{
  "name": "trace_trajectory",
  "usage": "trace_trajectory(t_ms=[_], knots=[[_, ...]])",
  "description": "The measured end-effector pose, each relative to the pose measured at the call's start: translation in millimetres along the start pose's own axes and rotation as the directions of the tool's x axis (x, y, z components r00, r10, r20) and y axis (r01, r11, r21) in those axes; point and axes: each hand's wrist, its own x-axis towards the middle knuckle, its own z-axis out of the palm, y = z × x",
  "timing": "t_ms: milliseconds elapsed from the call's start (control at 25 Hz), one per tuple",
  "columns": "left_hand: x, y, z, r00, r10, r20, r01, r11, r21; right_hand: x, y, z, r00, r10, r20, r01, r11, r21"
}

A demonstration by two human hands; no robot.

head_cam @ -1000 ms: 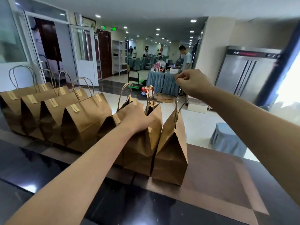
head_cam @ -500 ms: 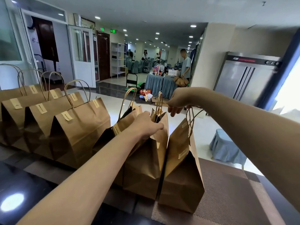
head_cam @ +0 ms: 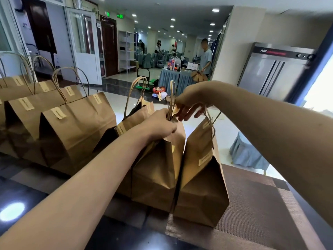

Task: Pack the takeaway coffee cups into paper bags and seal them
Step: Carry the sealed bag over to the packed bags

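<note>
The paper bag (head_cam: 158, 170) I am sealing stands upright on the table (head_cam: 261, 204), second from the right in the row, its folded top directly under my fingers. My left hand (head_cam: 160, 123) grips that top edge, fingers curled over it and pinching the two walls together just beside the twine handles (head_cam: 172, 94). My right hand (head_cam: 187, 105) comes in from above, thumb and forefinger pinching a small sticker (head_cam: 175, 110); the other fingers hang loose below it. The cup inside I cannot see.

To do this well, I judge the left pinch should hold the fold flat and closed right at the spot where the sticker goes, so the paper does not spring open. I would lay the sticker across the lip so that it bridges both walls, then rub it down with the thumb against the left fingers as backing. The handles stand between my two hands, so I would keep the sticker clear of the twine.

Touching its right side, the end bag (head_cam: 201, 186) already wears its seal, as do the sealed bags (head_cam: 72, 127) off my left wrist.
</note>
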Motion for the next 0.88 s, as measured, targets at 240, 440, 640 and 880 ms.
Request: trace_trajectory(t_ms=[240,440,640,880], knots=[[-1.0,1.9,1.4,1.0,0.03,0.0,-0.03,1.0,0.006,12.5,-3.4,-0.3,0.999,0.037,-0.005,-0.037,0.999,-0.033],[-2.3,5.0,4.3,1.0,0.028,0.002,-0.029,0.999,0.034,23.0,2.2,-0.3,0.993,0.108,0.039,-0.103,0.988,-0.118],[-1.3,4.1,3.9,1.0,0.021,0.01,-0.022,0.998,0.058,28.1,4.3,3.1,0.991,0.122,0.051,-0.114,0.984,-0.135],[2.3,1.5,4.6,1.0,0.008,-0.005,-0.007,0.998,0.058,30.5,8.3,6.1,0.992,0.122,0.036,-0.116,0.983,-0.144]])
